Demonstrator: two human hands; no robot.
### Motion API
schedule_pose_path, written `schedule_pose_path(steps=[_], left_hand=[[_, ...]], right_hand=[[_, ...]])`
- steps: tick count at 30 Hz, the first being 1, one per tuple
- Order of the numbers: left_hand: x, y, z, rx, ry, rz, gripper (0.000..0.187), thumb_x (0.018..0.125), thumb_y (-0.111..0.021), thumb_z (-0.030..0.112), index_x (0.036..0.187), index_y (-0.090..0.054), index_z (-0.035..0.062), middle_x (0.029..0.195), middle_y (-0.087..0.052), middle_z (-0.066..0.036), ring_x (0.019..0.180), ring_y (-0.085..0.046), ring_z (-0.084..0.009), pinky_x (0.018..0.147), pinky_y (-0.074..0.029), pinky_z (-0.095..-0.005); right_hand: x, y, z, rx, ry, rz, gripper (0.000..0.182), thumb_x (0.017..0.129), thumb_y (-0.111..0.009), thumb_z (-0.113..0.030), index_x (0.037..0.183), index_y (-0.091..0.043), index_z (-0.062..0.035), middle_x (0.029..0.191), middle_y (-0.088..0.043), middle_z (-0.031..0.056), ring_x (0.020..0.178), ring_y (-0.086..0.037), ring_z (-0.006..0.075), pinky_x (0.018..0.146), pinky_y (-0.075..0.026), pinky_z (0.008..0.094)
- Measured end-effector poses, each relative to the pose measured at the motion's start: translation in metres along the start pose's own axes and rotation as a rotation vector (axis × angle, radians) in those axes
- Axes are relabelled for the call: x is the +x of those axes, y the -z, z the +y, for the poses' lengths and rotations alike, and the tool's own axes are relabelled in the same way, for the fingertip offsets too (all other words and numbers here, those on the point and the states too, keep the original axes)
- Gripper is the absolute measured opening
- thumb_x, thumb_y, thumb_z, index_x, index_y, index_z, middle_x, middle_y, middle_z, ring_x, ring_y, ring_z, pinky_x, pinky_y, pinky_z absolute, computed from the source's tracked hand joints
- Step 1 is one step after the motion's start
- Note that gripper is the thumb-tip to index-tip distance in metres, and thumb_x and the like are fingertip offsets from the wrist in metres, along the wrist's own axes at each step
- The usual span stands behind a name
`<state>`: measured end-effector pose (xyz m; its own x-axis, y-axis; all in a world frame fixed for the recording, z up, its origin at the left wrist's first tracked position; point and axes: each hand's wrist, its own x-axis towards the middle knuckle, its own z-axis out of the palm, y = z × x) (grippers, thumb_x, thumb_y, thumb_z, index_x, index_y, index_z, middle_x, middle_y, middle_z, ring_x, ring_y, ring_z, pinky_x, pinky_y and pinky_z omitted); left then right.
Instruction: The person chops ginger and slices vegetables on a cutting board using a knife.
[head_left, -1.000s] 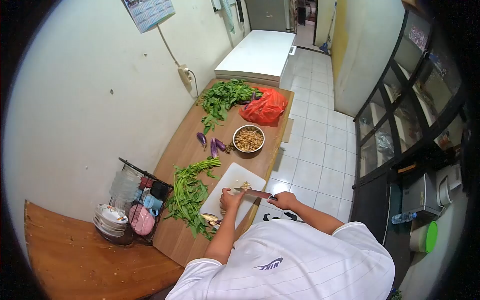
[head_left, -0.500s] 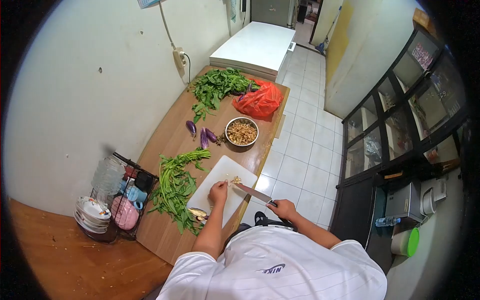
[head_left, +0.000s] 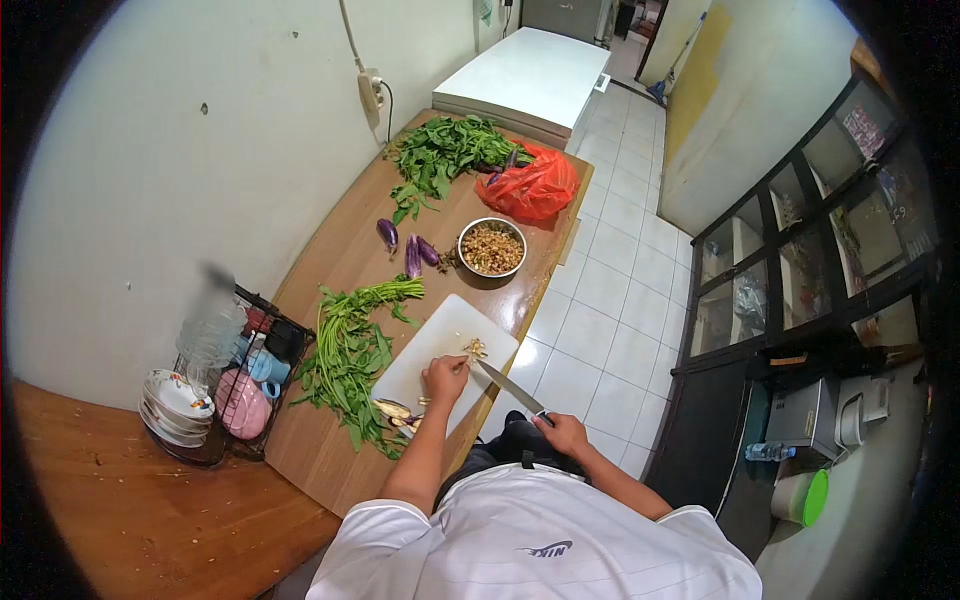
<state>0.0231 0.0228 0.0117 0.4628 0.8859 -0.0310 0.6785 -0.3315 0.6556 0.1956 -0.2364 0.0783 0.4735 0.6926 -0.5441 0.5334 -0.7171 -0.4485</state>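
On the white cutting board (head_left: 440,322), my left hand (head_left: 445,379) is closed in a pinch, its fingertips by a small pile of pale chopped pieces (head_left: 475,347). Whatever it pinches is too small to make out. My right hand (head_left: 566,436) grips the black handle of a kitchen knife (head_left: 512,388). The blade slants across the board's right edge, with its tip close to my left fingertips. Several pale, purple-streaked pieces (head_left: 394,409) lie at the board's lower left corner, beside my left forearm.
Leafy greens (head_left: 345,365) lie left of the board, with purple eggplants (head_left: 413,257) beyond. A metal bowl of chopped pieces (head_left: 491,248), a red plastic bag (head_left: 530,187) and more greens (head_left: 445,155) stand further back. A dish rack (head_left: 262,365) is at the left.
My left hand has shifted slightly right, nearer the chopped pieces and knife tip. The knife stays in my right hand, its blade angled more steeply. The whole view has shifted a little.
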Motion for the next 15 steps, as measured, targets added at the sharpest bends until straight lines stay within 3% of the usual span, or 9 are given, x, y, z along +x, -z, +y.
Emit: schedule_pose_path(steps=[3, 4, 8, 15], left_hand=[[-0.009, 0.009, -0.006, -0.052, 0.092, 0.154, 0.016, 0.085, -0.075, 0.030, 0.097, -0.081, 0.0223, 0.100, -0.075, 0.001, 0.102, -0.066, -0.0244, 0.090, -0.046, -0.0470], [-0.013, 0.014, -0.010, -0.066, 0.114, 0.207, 0.017, 0.087, -0.075, 0.030, 0.099, -0.082, 0.0203, 0.102, -0.076, -0.004, 0.097, -0.070, -0.0265, 0.084, -0.053, -0.0420], [-0.026, 0.021, -0.029, -0.164, 0.232, 0.261, 0.015, 0.087, -0.075, 0.033, 0.096, -0.081, 0.0227, 0.101, -0.075, -0.001, 0.103, -0.065, -0.0265, 0.089, -0.047, -0.0474], [-0.059, 0.042, -0.031, -0.090, 0.237, 0.282, 0.015, 0.084, -0.077, 0.032, 0.096, -0.081, 0.0232, 0.099, -0.074, 0.000, 0.102, -0.063, -0.0281, 0.092, -0.046, -0.0485]], right_hand=[[0.004, -0.010, 0.004, -0.004, -0.005, -0.050, 0.067, 0.094, -0.049, -0.071, 0.099, -0.076, -0.0093, 0.092, -0.074, 0.0201, 0.093, -0.071, 0.0396, 0.083, -0.055, 0.0491], [0.008, -0.011, 0.003, -0.014, 0.001, -0.097, 0.067, 0.094, -0.049, -0.071, 0.101, -0.076, -0.0104, 0.092, -0.074, 0.0187, 0.093, -0.070, 0.0400, 0.082, -0.055, 0.0492], [0.013, -0.018, -0.018, -0.067, 0.083, -0.103, 0.068, 0.094, -0.047, -0.072, 0.103, -0.078, -0.0117, 0.095, -0.075, 0.0187, 0.096, -0.071, 0.0395, 0.084, -0.056, 0.0488], [0.032, 0.000, -0.046, -0.148, 0.020, -0.011, 0.069, 0.095, -0.045, -0.070, 0.103, -0.078, -0.0099, 0.098, -0.076, 0.0177, 0.098, -0.071, 0.0378, 0.084, -0.056, 0.0486]])
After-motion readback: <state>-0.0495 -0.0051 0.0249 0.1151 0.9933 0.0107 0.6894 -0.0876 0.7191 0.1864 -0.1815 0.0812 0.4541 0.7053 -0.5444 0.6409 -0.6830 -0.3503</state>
